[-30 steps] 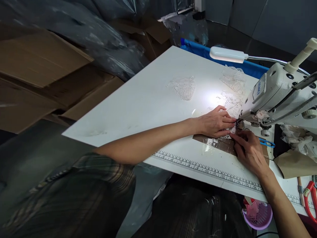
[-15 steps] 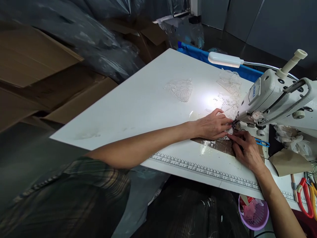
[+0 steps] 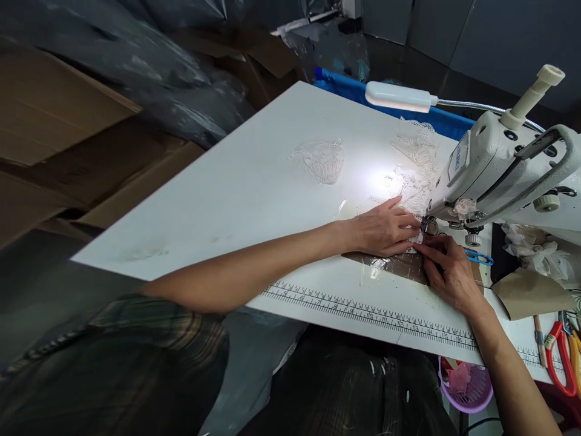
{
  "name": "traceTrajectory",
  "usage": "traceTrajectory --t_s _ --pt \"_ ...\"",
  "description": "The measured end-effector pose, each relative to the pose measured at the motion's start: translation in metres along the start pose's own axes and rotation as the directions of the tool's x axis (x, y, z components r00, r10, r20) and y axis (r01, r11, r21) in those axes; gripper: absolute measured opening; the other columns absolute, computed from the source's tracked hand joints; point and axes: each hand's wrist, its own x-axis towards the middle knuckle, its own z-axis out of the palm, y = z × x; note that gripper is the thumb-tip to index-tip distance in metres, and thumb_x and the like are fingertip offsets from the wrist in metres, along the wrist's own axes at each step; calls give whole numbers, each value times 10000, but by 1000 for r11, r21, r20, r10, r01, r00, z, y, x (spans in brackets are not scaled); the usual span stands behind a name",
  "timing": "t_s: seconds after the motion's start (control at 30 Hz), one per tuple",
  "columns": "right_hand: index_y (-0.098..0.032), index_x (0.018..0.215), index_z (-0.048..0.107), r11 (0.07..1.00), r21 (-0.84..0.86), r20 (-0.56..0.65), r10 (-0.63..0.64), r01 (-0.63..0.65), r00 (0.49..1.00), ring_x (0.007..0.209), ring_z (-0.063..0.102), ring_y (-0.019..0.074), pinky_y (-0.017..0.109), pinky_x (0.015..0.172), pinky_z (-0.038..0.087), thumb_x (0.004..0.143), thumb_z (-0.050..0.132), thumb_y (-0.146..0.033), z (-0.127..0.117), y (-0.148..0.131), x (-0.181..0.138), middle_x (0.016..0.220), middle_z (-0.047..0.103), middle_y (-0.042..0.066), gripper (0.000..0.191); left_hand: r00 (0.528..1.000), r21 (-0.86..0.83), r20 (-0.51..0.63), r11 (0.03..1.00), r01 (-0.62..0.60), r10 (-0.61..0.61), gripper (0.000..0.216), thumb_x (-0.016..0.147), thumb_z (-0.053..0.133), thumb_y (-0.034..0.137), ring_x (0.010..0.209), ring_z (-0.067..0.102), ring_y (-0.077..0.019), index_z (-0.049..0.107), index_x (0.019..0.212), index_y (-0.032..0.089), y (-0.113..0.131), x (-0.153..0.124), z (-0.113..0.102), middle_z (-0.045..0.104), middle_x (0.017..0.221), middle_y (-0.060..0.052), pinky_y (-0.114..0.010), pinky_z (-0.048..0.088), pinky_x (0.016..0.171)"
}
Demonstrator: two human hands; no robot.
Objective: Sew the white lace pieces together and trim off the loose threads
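Observation:
My left hand (image 3: 384, 231) lies palm down with its fingers spread on white lace (image 3: 414, 189), left of the needle area of a white sewing machine (image 3: 476, 166). The lace runs back over the table behind the fingers. From the right, my right hand (image 3: 451, 272) pinches the near edge of the lace with thumb and forefinger, just in front of the presser foot (image 3: 426, 225). Fingers and machine head partly hide that edge. Apart from both hands, another lace piece (image 3: 323, 160) rests flat on the white table (image 3: 236, 200).
A lamp (image 3: 399, 97) lights the lace. A printed ruler (image 3: 354, 307) follows the table's front edge. At right are a blue tool (image 3: 479, 257), brown paper (image 3: 531, 293) and red-handled pliers or cutters (image 3: 563, 357). A purple basket (image 3: 474, 396) hangs below; cardboard boxes (image 3: 68, 103) stand left.
The whole view has shifted slightly, so table and machine appear a little further left. Both hands keep nearly the same place at the lace and presser foot.

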Motion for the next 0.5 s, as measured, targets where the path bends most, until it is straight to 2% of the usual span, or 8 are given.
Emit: traceTrajectory --t_s 0.3,0.5 --pt "-247 1204 733 998 -66 -2 -10 10 1000 851 618 221 391 731 559 944 481 -181 -1 -3 3 1027 624 117 368 998 -33 32 998 50 -49 298 1021 433 342 1139 649 -258 666 1164 223 -2 0 0 678 1281 -100 -560 411 1074" --pt "-240 1225 714 993 -114 10 40 -38 999 799 619 210 354 689 547 966 471 -213 -3 -6 6 995 627 113 356 992 5 65 995 104 -104 334 1041 393 344 1130 637 -262 642 1206 194 2 3 -2 661 1284 -118 -549 399 1067"
